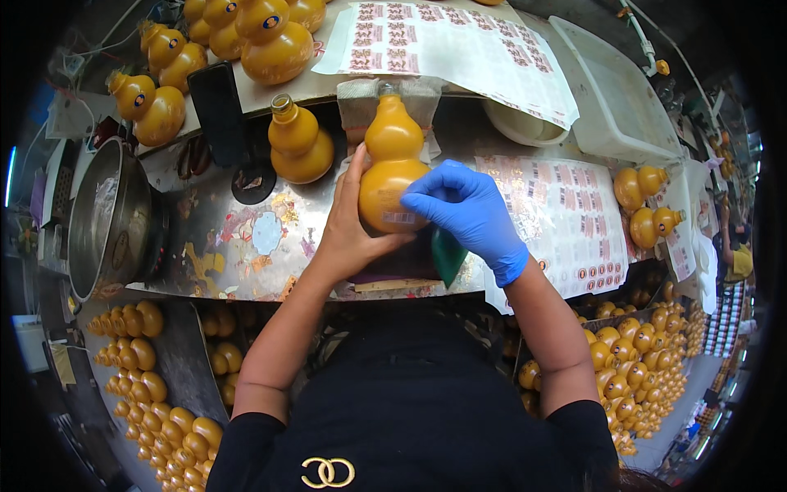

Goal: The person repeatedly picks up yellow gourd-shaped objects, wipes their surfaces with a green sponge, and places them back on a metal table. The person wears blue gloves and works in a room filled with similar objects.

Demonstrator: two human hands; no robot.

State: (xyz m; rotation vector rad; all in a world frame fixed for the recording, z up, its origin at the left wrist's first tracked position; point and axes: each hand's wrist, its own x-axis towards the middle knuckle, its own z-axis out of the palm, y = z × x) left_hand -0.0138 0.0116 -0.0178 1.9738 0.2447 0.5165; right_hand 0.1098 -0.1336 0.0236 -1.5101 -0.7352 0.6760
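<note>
An orange-yellow gourd-shaped bottle (388,133) with a clear neck lies tilted in front of me, neck away, near a folded cloth (352,92). My left hand (348,225), bare, is wrapped round its left side and base. On its lower bulb is a faint printed transfer label (399,217). My right hand (475,209), in a blue glove, has its thumb and fingertips pinched against the bulb's right side. A green flat scraper (449,256) pokes out below the gloved palm, mostly hidden by the hand. Whether the fingertips also pinch a film cannot be made out.
Another gourd bottle (299,141) stands left of my hands, beside a phone (216,111) on a stand. A metal basin (111,217) is at far left. Label sheets (574,213) lie at right, below a white plastic tub (615,90). Several bottles (631,353) crowd the lower right.
</note>
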